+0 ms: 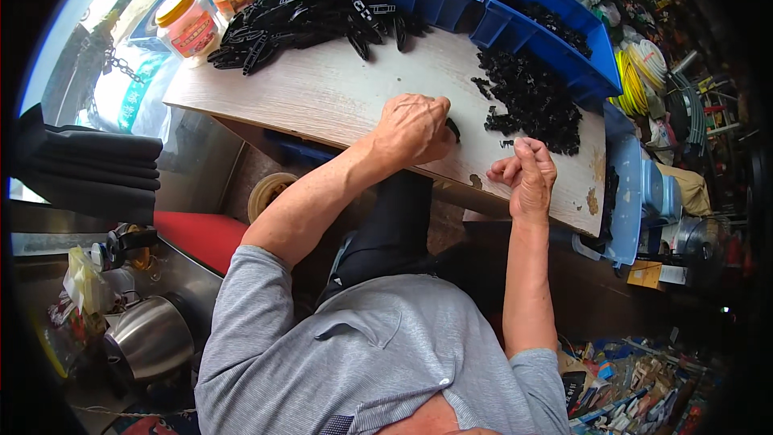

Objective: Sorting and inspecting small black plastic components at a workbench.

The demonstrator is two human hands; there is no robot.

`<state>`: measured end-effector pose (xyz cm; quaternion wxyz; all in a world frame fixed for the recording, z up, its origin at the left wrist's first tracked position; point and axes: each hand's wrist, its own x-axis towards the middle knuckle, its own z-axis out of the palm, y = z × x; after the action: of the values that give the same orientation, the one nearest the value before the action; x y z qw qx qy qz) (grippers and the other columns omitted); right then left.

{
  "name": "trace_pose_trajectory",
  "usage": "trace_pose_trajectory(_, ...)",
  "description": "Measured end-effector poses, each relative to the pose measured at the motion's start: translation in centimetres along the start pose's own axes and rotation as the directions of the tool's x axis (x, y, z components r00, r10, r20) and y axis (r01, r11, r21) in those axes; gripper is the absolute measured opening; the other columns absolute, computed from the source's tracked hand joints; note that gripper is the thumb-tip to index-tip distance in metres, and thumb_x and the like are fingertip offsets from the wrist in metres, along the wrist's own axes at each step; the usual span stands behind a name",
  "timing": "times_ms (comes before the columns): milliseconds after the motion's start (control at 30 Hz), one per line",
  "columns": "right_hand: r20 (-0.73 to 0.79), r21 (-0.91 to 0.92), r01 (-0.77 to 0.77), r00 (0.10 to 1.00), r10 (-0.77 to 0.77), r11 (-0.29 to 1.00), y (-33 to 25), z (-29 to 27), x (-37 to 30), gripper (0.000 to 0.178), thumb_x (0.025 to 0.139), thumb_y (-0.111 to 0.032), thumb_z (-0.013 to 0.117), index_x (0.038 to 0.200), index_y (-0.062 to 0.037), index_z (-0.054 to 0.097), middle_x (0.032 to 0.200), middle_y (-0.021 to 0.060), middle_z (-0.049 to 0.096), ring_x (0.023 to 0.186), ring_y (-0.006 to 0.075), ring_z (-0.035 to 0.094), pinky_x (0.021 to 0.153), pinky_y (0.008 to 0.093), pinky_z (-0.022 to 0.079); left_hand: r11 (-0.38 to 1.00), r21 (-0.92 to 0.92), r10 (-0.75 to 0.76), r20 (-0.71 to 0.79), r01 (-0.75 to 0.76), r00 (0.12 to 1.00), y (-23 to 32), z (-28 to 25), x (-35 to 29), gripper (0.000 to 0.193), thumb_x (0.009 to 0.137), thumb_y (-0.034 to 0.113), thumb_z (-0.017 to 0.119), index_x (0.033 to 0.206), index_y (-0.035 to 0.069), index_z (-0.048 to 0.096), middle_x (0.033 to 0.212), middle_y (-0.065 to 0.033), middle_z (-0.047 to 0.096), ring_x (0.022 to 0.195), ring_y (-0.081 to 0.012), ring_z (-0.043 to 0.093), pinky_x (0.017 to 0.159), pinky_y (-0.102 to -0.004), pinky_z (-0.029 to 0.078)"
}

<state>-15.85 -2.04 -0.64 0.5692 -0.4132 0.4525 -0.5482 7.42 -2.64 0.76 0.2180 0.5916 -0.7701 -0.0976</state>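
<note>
Over the table's front edge, my left hand is closed round a black plastic part; only its curved end shows past the fingers. My right hand is a little further right, thumb and forefinger pinched at a small black toothed clip. A gap separates the two hands. Just beyond the right hand spreads a heap of small black plastic clips. At the table's far left lies a pile of long black plastic parts.
The pale wooden table has chipped patches at its right. Blue bins of black parts line its far side. A yellow-lidded jar stands at the left corner. A light blue tub adjoins the right edge. A steel kettle sits lower left.
</note>
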Motion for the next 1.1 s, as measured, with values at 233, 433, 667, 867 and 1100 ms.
trace_pose_trajectory(233,-0.013,0.024,-0.001,1.000,0.001,1.000,0.0,0.2,0.0,0.020,0.087,-0.022,0.072,0.095,-0.0073,0.061,0.050,0.0028,0.050,0.051,0.0185,0.061,0.053,0.0382,0.057,0.991,0.020,0.132,-0.310,-0.132,0.941,-1.5,1.2,-1.3,0.020,0.079,0.015,0.070,0.095,0.005,0.064,0.083,-0.0179,0.065,0.078,-0.0351,0.064,0.073,-0.0433,0.052)
trace_pose_trajectory(433,0.022,0.147,0.045,0.999,-0.049,0.988,-0.2,0.9,-0.4,0.017,0.089,-0.021,0.069,0.099,-0.0088,0.063,0.052,0.0036,0.053,0.053,0.0214,0.063,0.058,0.0417,0.058,0.755,-0.655,-0.152,-0.215,-0.027,0.965,0.9,3.4,-2.1,0.022,0.084,0.011,0.072,0.103,0.004,0.063,0.089,-0.0092,0.067,0.074,-0.0194,0.064,0.064,-0.0295,0.051)
trace_pose_trajectory(667,0.064,0.235,0.036,0.997,-0.052,0.971,0.6,0.4,-0.7,0.013,0.089,-0.019,0.072,0.099,-0.0119,0.065,0.065,0.0008,0.063,0.056,0.0157,0.064,0.059,0.0281,0.054,0.085,-0.973,-0.135,0.200,0.213,0.970,5.4,3.7,-1.7,0.025,0.090,0.012,0.070,0.112,0.002,0.063,0.088,-0.0008,0.067,0.072,-0.0053,0.062,0.059,-0.0225,0.053)
trace_pose_trajectory(867,0.085,0.252,0.008,0.996,-0.030,0.968,0.9,-0.1,-0.7,0.007,0.090,-0.011,0.072,0.096,-0.0122,0.068,0.089,-0.0033,0.065,0.081,0.0086,0.061,0.076,0.0234,0.050,0.051,-0.980,-0.127,0.185,0.193,0.974,6.2,4.5,-1.1,0.025,0.090,0.009,0.069,0.111,-0.003,0.062,0.085,-0.0042,0.069,0.070,-0.0072,0.063,0.060,-0.0220,0.053)
trace_pose_trajectory(1100,0.090,0.209,0.005,0.996,-0.024,0.978,1.0,-0.1,-0.4,0.008,0.090,-0.010,0.072,0.097,-0.0116,0.067,0.088,-0.0037,0.066,0.080,0.0077,0.061,0.074,0.0233,0.051,0.098,-0.980,-0.146,0.158,0.173,0.977,6.2,4.9,-1.1,0.024,0.090,0.010,0.070,0.109,-0.003,0.063,0.082,-0.0031,0.068,0.069,-0.0065,0.063,0.059,-0.0214,0.052)
